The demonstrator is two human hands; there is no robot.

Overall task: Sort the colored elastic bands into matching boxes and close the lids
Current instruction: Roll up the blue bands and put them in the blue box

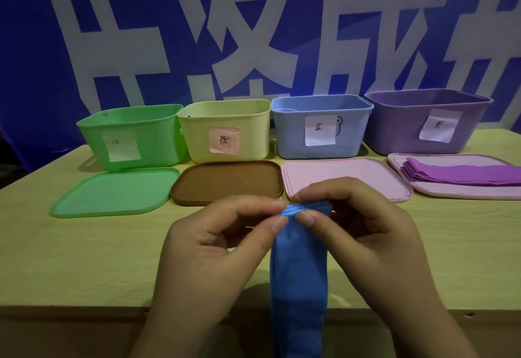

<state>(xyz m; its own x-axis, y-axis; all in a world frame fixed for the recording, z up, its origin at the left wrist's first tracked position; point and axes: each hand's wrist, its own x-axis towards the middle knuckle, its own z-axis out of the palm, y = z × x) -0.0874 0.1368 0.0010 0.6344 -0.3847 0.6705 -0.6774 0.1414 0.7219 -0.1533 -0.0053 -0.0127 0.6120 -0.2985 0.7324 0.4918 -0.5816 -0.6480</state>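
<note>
One head-worn wide-angle view looks forward and down across the table (84, 245) from its near edge. Both hands (225, 245) sit close at the bottom centre; the row of boxes (225, 129) lies farther off, and a blue banner (33, 47) fills the top. No second view shares the scene.

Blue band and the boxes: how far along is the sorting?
Done: nothing visibly; box contents mostly hidden. In hand: both hands, left and right, pinch the blue band at its folded top. Left: drop it into the blue box, move the purple bands off their lid, fit all four lids.
</note>
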